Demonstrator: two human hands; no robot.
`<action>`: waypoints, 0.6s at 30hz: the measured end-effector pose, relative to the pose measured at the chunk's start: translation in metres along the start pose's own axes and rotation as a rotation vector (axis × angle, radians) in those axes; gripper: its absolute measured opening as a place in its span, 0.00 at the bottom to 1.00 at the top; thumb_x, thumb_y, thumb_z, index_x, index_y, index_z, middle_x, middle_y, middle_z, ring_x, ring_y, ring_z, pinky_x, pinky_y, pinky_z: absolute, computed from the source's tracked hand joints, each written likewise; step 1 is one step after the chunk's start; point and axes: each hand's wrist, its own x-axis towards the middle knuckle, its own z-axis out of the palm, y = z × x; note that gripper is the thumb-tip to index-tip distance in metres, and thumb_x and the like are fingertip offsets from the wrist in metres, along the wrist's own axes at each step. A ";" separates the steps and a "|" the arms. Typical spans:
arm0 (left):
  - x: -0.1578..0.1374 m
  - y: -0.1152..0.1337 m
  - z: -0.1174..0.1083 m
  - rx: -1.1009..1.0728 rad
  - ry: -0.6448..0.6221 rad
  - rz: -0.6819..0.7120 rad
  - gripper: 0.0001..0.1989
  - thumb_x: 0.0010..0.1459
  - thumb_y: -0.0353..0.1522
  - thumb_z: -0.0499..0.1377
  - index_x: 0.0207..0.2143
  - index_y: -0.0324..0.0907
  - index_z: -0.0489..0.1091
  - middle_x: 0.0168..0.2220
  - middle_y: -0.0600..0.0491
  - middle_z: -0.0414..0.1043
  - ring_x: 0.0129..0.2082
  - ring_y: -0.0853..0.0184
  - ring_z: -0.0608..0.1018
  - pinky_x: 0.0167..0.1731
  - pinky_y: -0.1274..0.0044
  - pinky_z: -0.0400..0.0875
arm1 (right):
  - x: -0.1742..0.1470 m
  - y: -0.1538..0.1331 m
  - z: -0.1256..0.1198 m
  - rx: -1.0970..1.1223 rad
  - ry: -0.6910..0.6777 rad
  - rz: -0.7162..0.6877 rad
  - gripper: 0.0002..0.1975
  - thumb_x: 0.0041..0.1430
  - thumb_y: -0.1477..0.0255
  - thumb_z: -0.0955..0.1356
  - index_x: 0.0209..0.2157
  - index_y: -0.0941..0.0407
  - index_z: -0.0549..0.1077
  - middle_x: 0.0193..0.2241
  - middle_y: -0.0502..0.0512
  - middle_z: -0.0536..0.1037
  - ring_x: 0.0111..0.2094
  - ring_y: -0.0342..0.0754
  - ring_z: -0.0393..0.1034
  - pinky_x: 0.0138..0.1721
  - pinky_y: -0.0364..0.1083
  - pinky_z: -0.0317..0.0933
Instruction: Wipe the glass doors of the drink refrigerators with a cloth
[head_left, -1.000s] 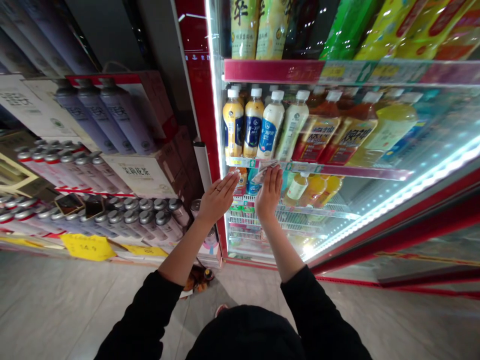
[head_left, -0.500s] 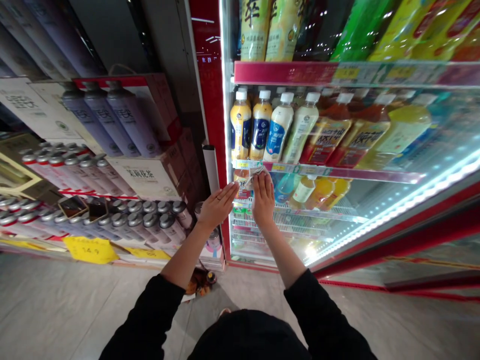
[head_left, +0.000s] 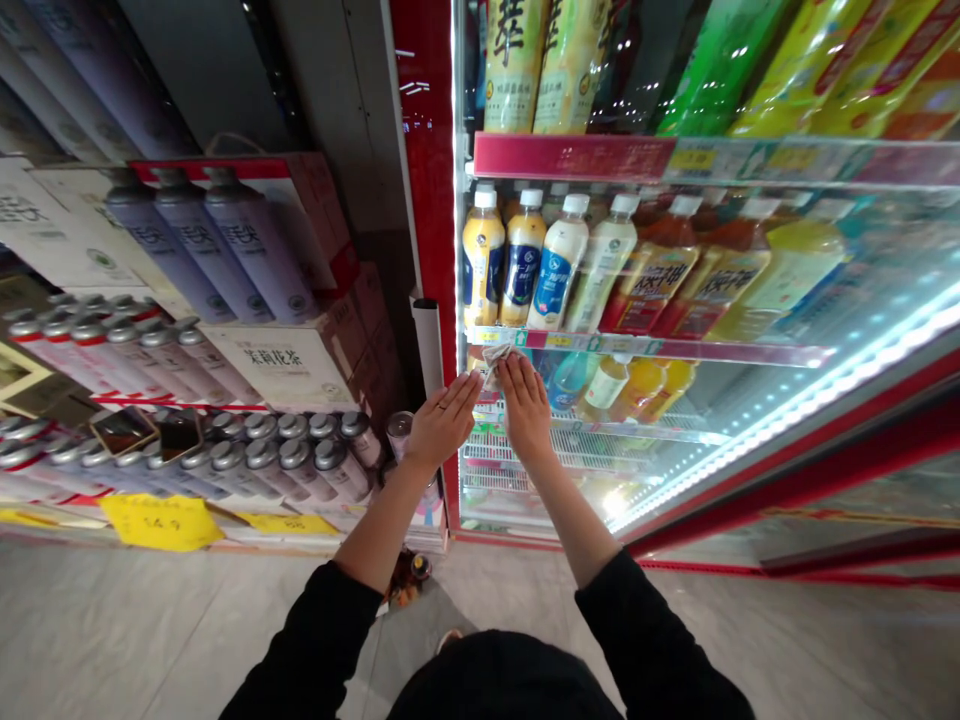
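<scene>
My right hand (head_left: 526, 412) lies with its fingers stretched flat over a crumpled whitish cloth (head_left: 495, 358), holding it against what looks like the glass front of a lit drinks cooler. The cloth sticks out past the fingertips, just below a shelf edge strip (head_left: 600, 343). To its left, my left hand (head_left: 444, 420) is flat, fingers straight and close together, with a ring on one finger. Its fingertips are near the cloth's left side by the cooler's red frame (head_left: 426, 230); whether they touch the glass I cannot tell. The hand holds nothing visible.
Bottled drinks (head_left: 553, 265) line the cooler shelves behind the hands. On the left stand purple bottles (head_left: 251, 250), cartons (head_left: 281, 360) and rows of cans (head_left: 277, 465) with yellow price signs (head_left: 161, 522). Grey floor tiles (head_left: 517, 580) lie below; a red-edged door (head_left: 825, 450) is at right.
Both hands sit slightly lower in view, as does the cloth under the right hand. More of the cloth shows to the left of the right fingertips. The view has shifted a little.
</scene>
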 end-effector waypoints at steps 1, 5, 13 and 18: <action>0.000 0.000 0.001 -0.003 0.005 -0.007 0.29 0.78 0.33 0.46 0.78 0.48 0.61 0.74 0.50 0.65 0.75 0.60 0.68 0.73 0.68 0.70 | 0.007 -0.008 0.003 -0.002 0.014 0.018 0.31 0.78 0.79 0.52 0.73 0.55 0.70 0.72 0.60 0.74 0.76 0.54 0.62 0.76 0.58 0.60; -0.001 -0.001 0.006 -0.017 0.024 -0.019 0.30 0.78 0.33 0.46 0.79 0.47 0.58 0.74 0.49 0.65 0.75 0.59 0.69 0.75 0.67 0.67 | 0.024 -0.029 0.013 -0.017 -0.068 -0.094 0.28 0.81 0.74 0.55 0.74 0.51 0.68 0.74 0.53 0.71 0.78 0.50 0.59 0.79 0.56 0.56; -0.004 -0.005 0.014 0.030 0.123 0.052 0.38 0.74 0.29 0.52 0.82 0.48 0.46 0.74 0.49 0.63 0.75 0.62 0.69 0.79 0.71 0.56 | -0.018 0.034 -0.002 -0.057 -0.061 -0.126 0.30 0.78 0.79 0.56 0.74 0.49 0.68 0.71 0.52 0.74 0.75 0.47 0.64 0.78 0.52 0.59; -0.002 0.001 0.018 0.098 0.223 0.042 0.32 0.76 0.29 0.52 0.79 0.42 0.58 0.74 0.44 0.64 0.74 0.63 0.70 0.79 0.74 0.51 | -0.015 0.034 -0.002 -0.087 0.097 0.030 0.33 0.76 0.83 0.54 0.76 0.56 0.64 0.75 0.61 0.67 0.79 0.52 0.55 0.79 0.59 0.54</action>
